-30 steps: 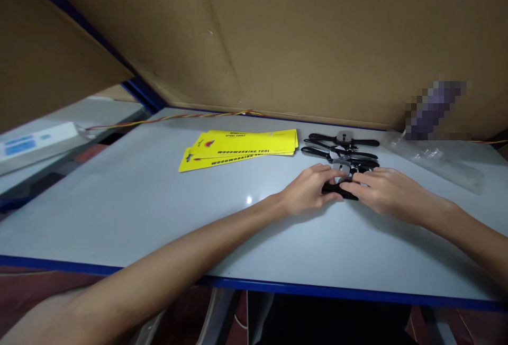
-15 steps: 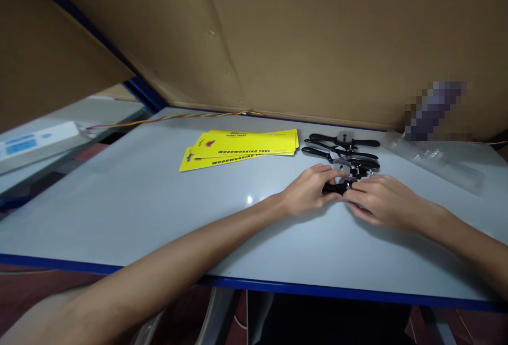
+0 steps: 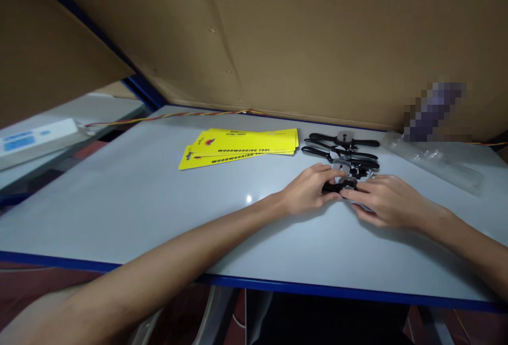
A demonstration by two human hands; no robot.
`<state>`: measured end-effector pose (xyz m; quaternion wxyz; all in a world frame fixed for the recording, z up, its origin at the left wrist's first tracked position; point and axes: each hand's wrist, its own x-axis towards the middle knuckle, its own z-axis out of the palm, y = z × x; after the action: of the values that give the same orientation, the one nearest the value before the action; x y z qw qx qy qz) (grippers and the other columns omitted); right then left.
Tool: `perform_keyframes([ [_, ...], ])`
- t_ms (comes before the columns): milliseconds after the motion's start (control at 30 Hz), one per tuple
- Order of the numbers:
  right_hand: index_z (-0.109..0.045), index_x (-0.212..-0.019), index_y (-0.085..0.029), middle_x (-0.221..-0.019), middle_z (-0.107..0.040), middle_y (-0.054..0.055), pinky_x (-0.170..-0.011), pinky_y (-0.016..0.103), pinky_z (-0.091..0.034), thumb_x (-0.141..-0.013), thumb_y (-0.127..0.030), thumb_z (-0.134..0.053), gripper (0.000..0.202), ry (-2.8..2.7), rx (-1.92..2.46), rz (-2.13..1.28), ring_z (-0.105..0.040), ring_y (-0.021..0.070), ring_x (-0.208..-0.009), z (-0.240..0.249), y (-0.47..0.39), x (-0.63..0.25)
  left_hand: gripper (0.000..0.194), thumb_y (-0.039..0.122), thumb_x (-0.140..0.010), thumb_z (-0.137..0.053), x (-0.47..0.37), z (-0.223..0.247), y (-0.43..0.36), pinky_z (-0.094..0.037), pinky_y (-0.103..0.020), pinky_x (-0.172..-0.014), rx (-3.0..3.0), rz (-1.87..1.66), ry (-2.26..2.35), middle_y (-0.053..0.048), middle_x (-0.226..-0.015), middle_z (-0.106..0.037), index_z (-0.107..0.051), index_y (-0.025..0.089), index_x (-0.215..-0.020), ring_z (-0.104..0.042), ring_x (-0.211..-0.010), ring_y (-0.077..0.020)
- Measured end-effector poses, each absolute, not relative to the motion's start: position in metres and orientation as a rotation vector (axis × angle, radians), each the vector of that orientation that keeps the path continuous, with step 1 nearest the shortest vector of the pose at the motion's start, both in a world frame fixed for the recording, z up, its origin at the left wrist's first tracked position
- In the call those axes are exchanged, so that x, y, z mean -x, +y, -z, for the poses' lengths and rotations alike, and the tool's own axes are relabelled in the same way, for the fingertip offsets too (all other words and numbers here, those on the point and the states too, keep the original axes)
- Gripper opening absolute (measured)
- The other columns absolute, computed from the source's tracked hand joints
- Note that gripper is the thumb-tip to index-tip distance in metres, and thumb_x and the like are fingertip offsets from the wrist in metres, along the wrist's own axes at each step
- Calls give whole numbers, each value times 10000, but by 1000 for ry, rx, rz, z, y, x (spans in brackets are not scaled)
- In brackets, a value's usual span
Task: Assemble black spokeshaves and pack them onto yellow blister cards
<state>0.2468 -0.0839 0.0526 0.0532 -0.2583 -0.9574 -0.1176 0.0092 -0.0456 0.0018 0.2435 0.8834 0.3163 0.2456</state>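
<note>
Left hand [image 3: 307,189]: forearm in from 8 o'clock, bare, nearly straight, back of hand up, thumb on the near side and fingers on the far side, gripping the left handle of a black tool [image 3: 332,188]. Right hand [image 3: 383,199]: forearm from 4 o'clock, fingers curled inward, tips pinching the tool's metal middle; exact contact partly hidden. Tool sits low over the counter [image 3: 198,223] between both hands; handle smooth, dark, rounded; centre shiny grey.

Counter: pale grey, smooth, slightly glossy with a light spot, blue edging. Just past the held tool, at 12 o'clock, more black tools [image 3: 363,143] lie crosswise in a close row: slim glossy handles, flat grey metal plates, small screws. At 10 o'clock, yellow cards [image 3: 246,143], flat, overlapping in a loose fan, black print reading "WOODWORKING TOOL". Between 2 and 3 o'clock, clear plastic bag [image 3: 456,170], crinkled, lying flat. Just past 9, off on another surface, a long white box [image 3: 37,141] with blue markings. Twisted red-yellow cable [image 3: 174,117] along the far edge. Brown cardboard wall [image 3: 297,33] behind, matte, creased. Purple patch at 2 o'clock pixelated, unreadable.
</note>
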Motion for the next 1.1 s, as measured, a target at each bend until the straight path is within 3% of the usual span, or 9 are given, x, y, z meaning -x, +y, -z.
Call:
perform_keyframes([
  [67,-713,-1114,-201,-692,-686,7,-581,318,-268,-961,-220,-518,249,-2888,831,397,-547,151,-534,-55,-83,-247,419,277,-904,-750,-10,-2,-46,-529,-391,-883,-2413,-673,867,-67,-988,-698,-669,168,-1301,-640,-953,-228],
  [233,-685,-865,-187,-680,-671,23,-578,322,-254,-942,-217,-513,190,-2906,914,386,-536,146,-533,-58,-83,-251,435,268,-903,-756,-10,-4,-48,-518,-386,-876,-2407,-662,863,-66,-985,-693,-648,160,-1310,-632,-946,-226],
  [433,-705,-1084,-202,-747,-703,13,-610,310,-306,-932,-171,-506,253,-2904,823,204,-569,152,-586,-49,-85,-254,264,271,-888,-746,-8,-4,-49,-499,-343,-798,-2354,-705,890,-47,-943,-670,-626,181,-1105,-613,-883,-205],
  [600,-674,-1172,-176,-780,-710,31,-602,306,-295,-914,-122,-506,313,-2825,908,241,-591,162,-630,-45,-84,-256,187,291,-892,-749,-9,-4,-49,-490,-347,-829,-2365,-691,880,-43,-954,-667,-618,185,-974,-604,-909,-206],
  [800,-671,-975,-165,-775,-676,45,-555,312,-201,-903,-144,-493,194,-2857,1025,259,-521,148,-593,-43,-83,-255,175,284,-896,-736,-8,-5,-49,-486,-343,-833,-2369,-680,885,-40,-953,-661,-614,190,-980,-598,-906,-204],
  [933,-669,-993,-175,-794,-679,39,-573,315,-211,-877,-128,-507,205,-2880,978,220,-497,142,-591,-44,-82,-254,196,300,-907,-730,-8,-5,-49,-487,-344,-835,-2386,-677,870,-41,-960,-662,-629,193,-1037,-603,-918,-208],
  [1100,-639,-923,-176,-786,-666,37,-568,321,-229,-966,-178,-474,171,-2854,1064,172,-509,150,-605,-45,-79,-255,200,303,-934,-704,-7,-4,-48,-495,-356,-849,-2427,-664,841,-47,-969,-664,-644,194,-1091,-612,-938,-217],
])
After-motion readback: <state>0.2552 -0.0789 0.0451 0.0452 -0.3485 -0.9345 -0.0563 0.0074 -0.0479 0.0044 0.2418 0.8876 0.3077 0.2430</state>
